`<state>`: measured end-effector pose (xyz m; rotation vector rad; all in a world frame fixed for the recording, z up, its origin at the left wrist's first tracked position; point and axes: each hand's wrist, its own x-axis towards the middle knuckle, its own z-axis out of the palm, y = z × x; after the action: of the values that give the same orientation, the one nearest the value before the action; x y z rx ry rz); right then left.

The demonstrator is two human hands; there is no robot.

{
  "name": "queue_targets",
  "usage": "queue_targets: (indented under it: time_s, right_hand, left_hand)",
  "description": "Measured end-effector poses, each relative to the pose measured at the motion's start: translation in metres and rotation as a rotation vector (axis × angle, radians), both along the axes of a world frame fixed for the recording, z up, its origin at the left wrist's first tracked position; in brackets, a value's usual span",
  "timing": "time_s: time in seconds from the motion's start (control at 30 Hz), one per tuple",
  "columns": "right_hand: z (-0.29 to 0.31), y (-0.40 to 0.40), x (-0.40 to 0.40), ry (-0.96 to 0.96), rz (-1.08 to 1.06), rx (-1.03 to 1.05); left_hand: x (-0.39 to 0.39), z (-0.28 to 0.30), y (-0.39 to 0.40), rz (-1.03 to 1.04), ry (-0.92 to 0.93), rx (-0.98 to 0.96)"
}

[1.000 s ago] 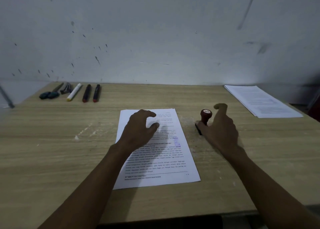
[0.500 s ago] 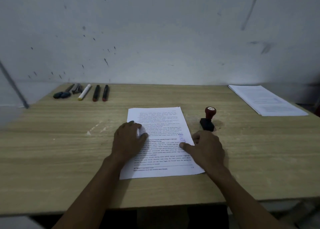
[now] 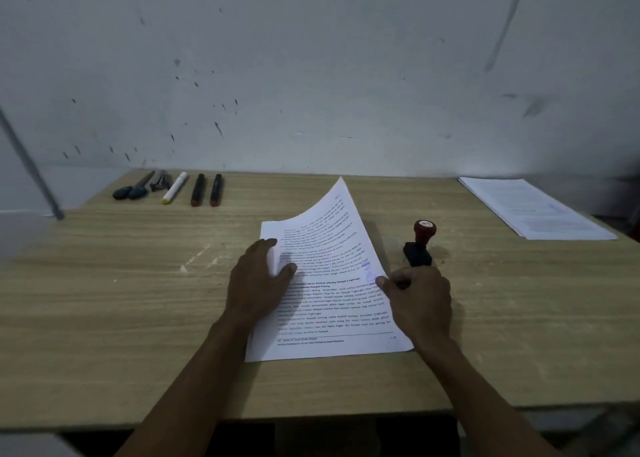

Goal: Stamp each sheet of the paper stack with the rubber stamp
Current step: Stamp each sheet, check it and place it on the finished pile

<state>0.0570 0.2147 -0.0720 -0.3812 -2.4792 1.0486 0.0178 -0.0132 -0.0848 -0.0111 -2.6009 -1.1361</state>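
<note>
A stack of printed sheets lies in the middle of the wooden table [image 3: 104, 301]. Its top sheet [image 3: 332, 249] carries a faint blue stamp mark near its right edge, and its far right corner curls up off the stack. My right hand [image 3: 419, 297] pinches that sheet's right edge. My left hand [image 3: 258, 283] rests flat on the left side of the stack, fingers spread. The rubber stamp [image 3: 419, 243], red knob on a black base, stands upright on the table just behind my right hand, with nothing touching it.
A second pile of papers [image 3: 533, 209] lies at the far right corner. Along the far left edge lie scissors [image 3: 133, 188], a dark clip [image 3: 160, 180], a white marker [image 3: 175, 187] and two black markers [image 3: 207, 190]. The wall rises right behind the table.
My right hand let go of the stamp, moved to the sheet's right edge and lifted it, so the far corner now curls up. My left hand settled flat on the stack.
</note>
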Motion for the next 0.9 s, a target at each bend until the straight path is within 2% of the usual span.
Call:
queue_targets:
  time_s: [0.13,0.3,0.53,0.7,0.9]
  right_hand:
    - [0.002,0.002,0.0,0.076,0.055,-0.039]
    - [0.02,0.007,0.0,0.147,0.151,-0.191]
    - [0.05,0.021,-0.001,0.243,0.161,-0.358]
    - [0.074,0.047,-0.006,0.304,0.128,-0.384]
    - [0.101,0.103,-0.025,0.291,0.006,-0.223]
  left_hand:
    - [0.001,0.005,-0.002,0.085,-0.002,0.262]
    - [-0.004,0.015,-0.005,0.114,-0.057,0.546]
    - [-0.014,0.05,-0.002,0.0,-0.049,0.893]
    - [-0.027,0.089,0.025,-0.042,0.019,0.908]
    - [-0.053,0.129,0.085,-0.068,0.099,0.762]
